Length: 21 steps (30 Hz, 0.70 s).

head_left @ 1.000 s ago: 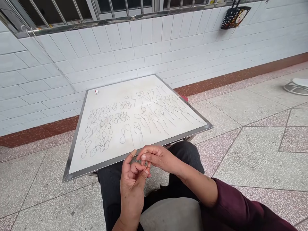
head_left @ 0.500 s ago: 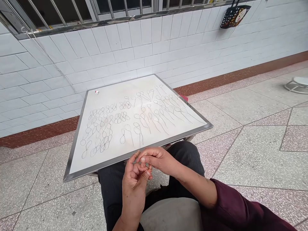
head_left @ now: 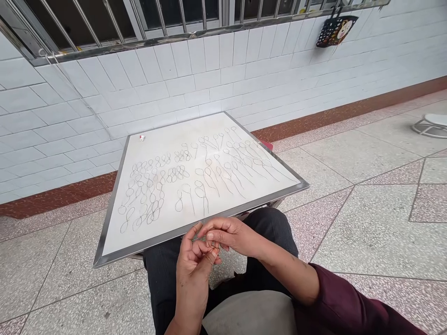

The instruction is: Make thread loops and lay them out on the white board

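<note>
My left hand (head_left: 195,265) and my right hand (head_left: 233,237) meet above my lap, just off the near edge of the white table (head_left: 167,125). Thumb and fingers of each are pinched on a thin dark wire, mostly hidden by the fingers; a bit of it hangs below the left thumb. Rows of thin wire pieces lie on the tabletop: closed double-loop pieces (head_left: 153,210) at the left, and single loops with long straight tails (head_left: 237,184) toward the right.
A small white and red object (head_left: 142,138) lies at the table's far left corner. Behind is a tiled wall with a barred window and a hanging dark bag (head_left: 337,31). A white round stool (head_left: 433,124) stands far right.
The view has tilted slightly. My hands stay together, the right one shifted a little; a strand of wire now shows below the left thumb.
</note>
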Motion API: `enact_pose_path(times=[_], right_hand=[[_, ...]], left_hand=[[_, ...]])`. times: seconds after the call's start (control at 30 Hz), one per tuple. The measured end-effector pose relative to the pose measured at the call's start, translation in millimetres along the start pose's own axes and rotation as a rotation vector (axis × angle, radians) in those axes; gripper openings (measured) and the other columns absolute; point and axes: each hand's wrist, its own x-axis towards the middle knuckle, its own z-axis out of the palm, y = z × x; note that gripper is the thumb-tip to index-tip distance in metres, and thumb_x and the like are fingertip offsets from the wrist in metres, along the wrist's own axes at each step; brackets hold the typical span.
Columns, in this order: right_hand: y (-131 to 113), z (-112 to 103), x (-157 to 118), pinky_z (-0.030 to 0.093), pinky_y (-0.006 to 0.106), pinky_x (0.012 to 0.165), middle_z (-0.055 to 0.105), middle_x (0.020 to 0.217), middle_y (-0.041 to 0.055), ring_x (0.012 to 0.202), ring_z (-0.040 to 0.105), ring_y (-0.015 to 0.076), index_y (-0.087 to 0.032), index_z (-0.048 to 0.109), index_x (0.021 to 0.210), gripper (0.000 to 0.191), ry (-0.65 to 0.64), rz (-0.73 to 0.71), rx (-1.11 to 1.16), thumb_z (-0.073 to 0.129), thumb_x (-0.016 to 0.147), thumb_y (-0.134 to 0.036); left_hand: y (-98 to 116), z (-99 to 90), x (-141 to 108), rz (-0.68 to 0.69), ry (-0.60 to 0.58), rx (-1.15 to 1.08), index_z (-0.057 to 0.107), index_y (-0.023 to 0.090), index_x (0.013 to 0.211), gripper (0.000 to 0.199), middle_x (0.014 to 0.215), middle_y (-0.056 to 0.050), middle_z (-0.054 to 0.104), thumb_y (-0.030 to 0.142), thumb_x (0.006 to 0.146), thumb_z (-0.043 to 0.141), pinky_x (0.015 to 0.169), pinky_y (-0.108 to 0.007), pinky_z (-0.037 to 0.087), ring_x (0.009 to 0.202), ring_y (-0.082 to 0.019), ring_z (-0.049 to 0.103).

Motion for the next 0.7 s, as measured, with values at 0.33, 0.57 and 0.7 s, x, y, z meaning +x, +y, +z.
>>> enact_pose_path(times=[0.33, 0.57, 0.7], right_hand=[[4.7, 3.8, -1.3, 0.05, 0.023, 0.055, 0.063, 0.077, -0.0014, 0.058, 0.059, 0.0095, -0.018, 0.069, 0.094, 0.025, -0.043, -0.008, 0.086, 0.06, 0.096, -0.042], [2.7, 2.9, -2.0, 0.049, 0.021, 0.055, 0.063, 0.074, -0.0015, 0.058, 0.059, 0.0087, -0.018, 0.071, 0.091, 0.026, 0.008, -0.002, 0.025, 0.059, 0.096, -0.041], [5.1, 7.2, -1.6, 0.052, 0.023, 0.057, 0.067, 0.075, -0.0019, 0.058, 0.061, 0.0094, -0.02, 0.072, 0.095, 0.018, 0.024, 0.0, 0.076, 0.072, 0.087, -0.035]], left_hand=[[-4.6, -1.4, 0.0, -0.005, 0.028, -0.019, 0.06, 0.022, 0.125, 0.054, 0.07, 0.004, 0.06, 0.027, 0.076, 0.08, 0.067, -0.026, 0.051, 0.066, -0.012, 0.057], [-4.2, -1.4, 0.9, -0.014, 0.031, -0.021, 0.061, 0.022, 0.126, 0.056, 0.067, 0.005, 0.057, 0.027, 0.074, 0.081, 0.065, -0.027, 0.05, 0.064, -0.013, 0.056], [-7.4, -3.5, 2.0, -0.009, 0.036, -0.011, 0.059, 0.022, 0.126, 0.056, 0.07, 0.004, 0.06, 0.028, 0.074, 0.08, 0.067, -0.027, 0.05, 0.064, -0.013, 0.056]])
